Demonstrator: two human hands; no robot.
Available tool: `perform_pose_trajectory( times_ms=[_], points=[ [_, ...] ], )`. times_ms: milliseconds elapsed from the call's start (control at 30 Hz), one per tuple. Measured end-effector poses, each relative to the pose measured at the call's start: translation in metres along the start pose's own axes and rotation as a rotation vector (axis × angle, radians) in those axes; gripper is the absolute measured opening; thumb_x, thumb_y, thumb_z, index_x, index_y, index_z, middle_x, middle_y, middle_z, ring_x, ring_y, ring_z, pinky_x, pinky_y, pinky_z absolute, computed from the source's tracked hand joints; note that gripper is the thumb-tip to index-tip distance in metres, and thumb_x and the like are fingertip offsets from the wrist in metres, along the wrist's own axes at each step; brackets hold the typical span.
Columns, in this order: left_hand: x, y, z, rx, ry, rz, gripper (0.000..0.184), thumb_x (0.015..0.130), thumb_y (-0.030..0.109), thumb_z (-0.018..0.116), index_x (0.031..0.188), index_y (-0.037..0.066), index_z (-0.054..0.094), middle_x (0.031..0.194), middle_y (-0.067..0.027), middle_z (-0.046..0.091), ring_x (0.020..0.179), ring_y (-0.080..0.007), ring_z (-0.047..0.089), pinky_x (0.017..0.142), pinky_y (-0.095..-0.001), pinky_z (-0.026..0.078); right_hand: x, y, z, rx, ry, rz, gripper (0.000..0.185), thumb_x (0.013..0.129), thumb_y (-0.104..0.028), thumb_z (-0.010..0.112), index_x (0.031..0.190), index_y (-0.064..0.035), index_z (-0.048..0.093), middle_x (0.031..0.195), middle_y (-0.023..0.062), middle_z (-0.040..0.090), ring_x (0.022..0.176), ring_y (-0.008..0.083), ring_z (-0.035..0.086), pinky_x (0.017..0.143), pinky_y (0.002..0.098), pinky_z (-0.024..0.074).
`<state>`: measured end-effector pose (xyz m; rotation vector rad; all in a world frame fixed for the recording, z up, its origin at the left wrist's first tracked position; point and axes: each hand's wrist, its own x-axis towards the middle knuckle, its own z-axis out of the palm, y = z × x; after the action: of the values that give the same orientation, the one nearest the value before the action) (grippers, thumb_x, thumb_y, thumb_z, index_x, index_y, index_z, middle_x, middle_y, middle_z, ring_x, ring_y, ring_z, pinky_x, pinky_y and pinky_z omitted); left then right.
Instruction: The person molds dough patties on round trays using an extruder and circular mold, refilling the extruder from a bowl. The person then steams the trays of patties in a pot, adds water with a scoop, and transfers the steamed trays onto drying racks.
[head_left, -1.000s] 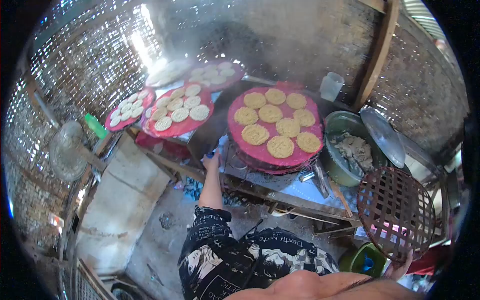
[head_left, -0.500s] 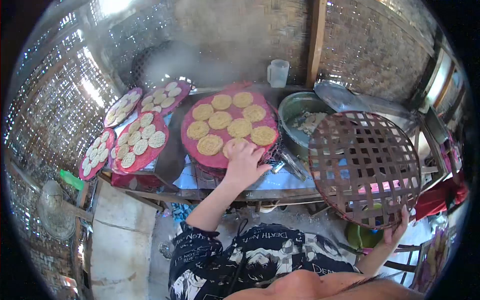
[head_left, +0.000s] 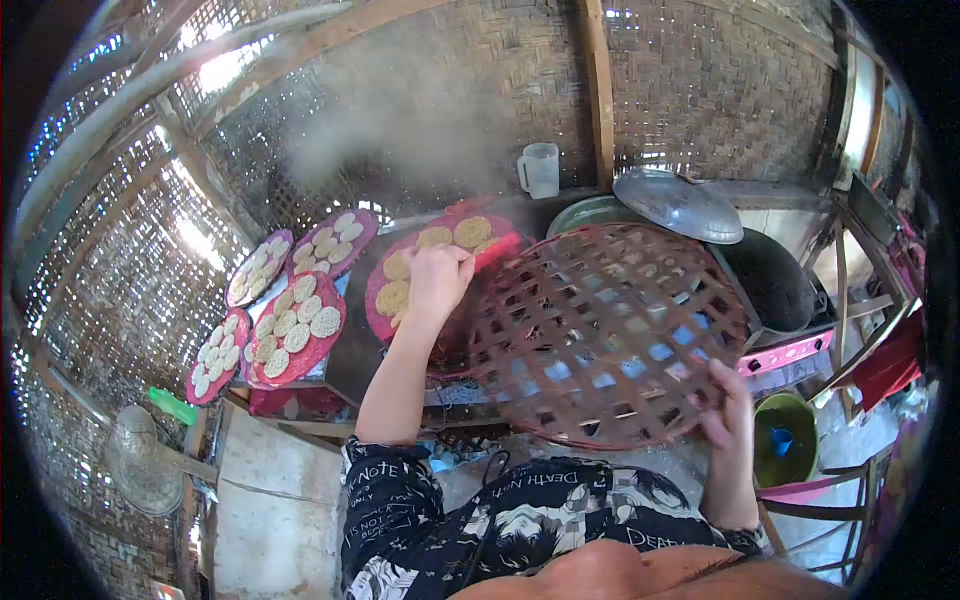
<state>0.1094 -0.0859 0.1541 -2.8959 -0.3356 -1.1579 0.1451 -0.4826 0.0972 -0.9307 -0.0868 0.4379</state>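
Observation:
My left hand is closed over a round pink cloth that carries yellow noodle-like discs. A bright red-pink flap of this cloth stands raised beside my fingers, which appear to pinch it. My right hand grips the near right rim of a large round open-weave bamboo tray. The tray is tilted and slightly blurred, its left edge over the right part of the pink cloth, hiding the discs there. Steam rises behind the cloth.
On the left, several pink round trays bear pale discs. A clear plastic jug stands at the back. To the right are a metal lid, a dark wok on a pink stove, and a green bucket lower down.
The bamboo tray has swung left, over the green basin and the cloth's right side. My left hand has moved from a front disc up to the raised cloth flap. The view has shifted.

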Motion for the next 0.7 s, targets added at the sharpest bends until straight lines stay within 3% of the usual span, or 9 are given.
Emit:
perform_pose_trajectory(
  times_ms=[167,300,367,433,500,567,600,700],
  points=[
    [0.003,0.036,-0.008,0.002,-0.001,0.178,0.008,0.068,0.018,0.063,0.065,0.011,0.065,0.069,-0.0077,0.061,0.078,-0.0239,0.057,0.079,-0.0409,0.035,0.047,0.058,0.046,0.154,-0.211,0.247,0.030,0.083,-0.017,0.055,0.107,0.0002,0.052,0.104,0.0089,0.058,0.090,0.0217,0.058,0.066,0.0306,0.0488],
    [-0.016,0.092,-0.019,-0.041,-0.062,0.430,0.009,0.070,0.016,0.061,0.064,0.011,0.064,0.063,-0.0077,0.057,0.072,-0.0227,0.055,0.084,-0.0419,0.032,0.055,0.078,0.071,0.221,-0.409,0.223,0.031,0.083,-0.016,0.054,0.111,-0.0021,0.050,0.108,0.0084,0.057,0.093,0.0203,0.056,0.071,0.0327,0.0469],
    [-0.035,0.108,-0.022,-0.069,-0.210,0.486,0.010,0.069,0.019,0.063,0.072,0.009,0.064,0.069,-0.0068,0.059,0.076,-0.0217,0.055,0.086,-0.0426,0.032,0.058,0.086,0.067,0.279,-0.472,0.218,0.034,0.084,-0.015,0.052,0.116,-0.0045,0.046,0.111,0.0066,0.055,0.096,0.0205,0.055,0.073,0.0348,0.0463],
    [-0.049,0.123,-0.047,-0.201,-0.179,0.558,0.023,0.068,0.023,0.066,0.086,0.009,0.064,0.081,-0.0070,0.060,0.083,-0.0221,0.054,0.089,-0.0434,0.030,0.053,0.084,0.058,0.328,-0.462,0.241,0.035,0.084,-0.014,0.051,0.118,-0.0064,0.046,0.110,0.0052,0.055,0.099,0.0203,0.054,0.075,0.0353,0.0457],
    [-0.056,0.131,-0.089,-0.242,-0.209,0.506,0.034,0.069,0.025,0.065,0.098,0.007,0.060,0.086,-0.0074,0.057,0.088,-0.0247,0.050,0.092,-0.0436,0.027,0.041,0.077,0.047,0.419,-0.454,0.231,0.030,0.084,-0.015,0.052,0.112,-0.0053,0.050,0.104,0.0062,0.058,0.094,0.0196,0.057,0.072,0.0339,0.0483],
    [-0.060,0.111,-0.123,-0.117,-0.050,0.556,0.042,0.065,0.030,0.067,0.098,0.004,0.060,0.081,-0.0111,0.055,0.082,-0.0269,0.049,0.091,-0.0429,0.030,0.031,0.067,0.036,0.412,-0.375,0.225,0.031,0.085,-0.015,0.052,0.113,-0.0033,0.049,0.105,0.0072,0.057,0.095,0.0189,0.057,0.074,0.0333,0.0484],
    [-0.055,0.068,-0.126,-0.207,-0.121,0.643,0.038,0.072,0.026,0.064,0.100,0.002,0.060,0.087,-0.0143,0.057,0.084,-0.0265,0.052,0.086,-0.0390,0.037,0.028,0.060,0.030,0.408,-0.355,0.202,0.032,0.085,-0.015,0.052,0.113,-0.0029,0.048,0.105,0.0071,0.057,0.096,0.0188,0.056,0.074,0.0335,0.0484],
    [-0.053,0.033,-0.124,-0.165,0.189,0.412,0.035,0.073,0.025,0.063,0.098,0.001,0.060,0.086,-0.0144,0.058,0.082,-0.0265,0.053,0.084,-0.0385,0.038,-0.001,0.029,0.013,0.382,-0.303,0.085,0.033,0.085,-0.016,0.052,0.115,-0.0024,0.047,0.108,0.0072,0.056,0.098,0.0188,0.056,0.075,0.0339,0.0484]
  ],
)
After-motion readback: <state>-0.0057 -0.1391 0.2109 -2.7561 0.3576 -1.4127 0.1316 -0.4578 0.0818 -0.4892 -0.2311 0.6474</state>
